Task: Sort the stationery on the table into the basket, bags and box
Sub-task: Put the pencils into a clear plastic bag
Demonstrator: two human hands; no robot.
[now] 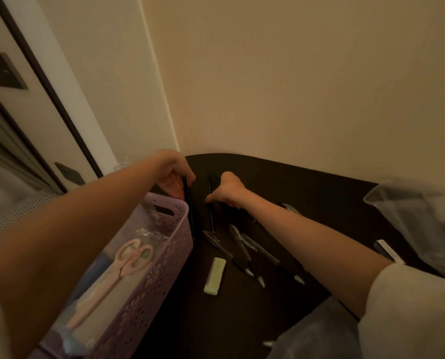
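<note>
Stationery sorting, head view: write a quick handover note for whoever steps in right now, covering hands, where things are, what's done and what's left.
Left hand: grip on a dark pen, held upright at the far end of the purple basket.
Right hand: fingers curled down on another dark pen lying on the table.
Done: pink scissors are in the basket, along with other items too dim to name.
Left: three clicker pens and a green eraser loose mid-table; a small white-edged box by the clear plastic bag on the right. A second bag sits at the near edge.
</note>
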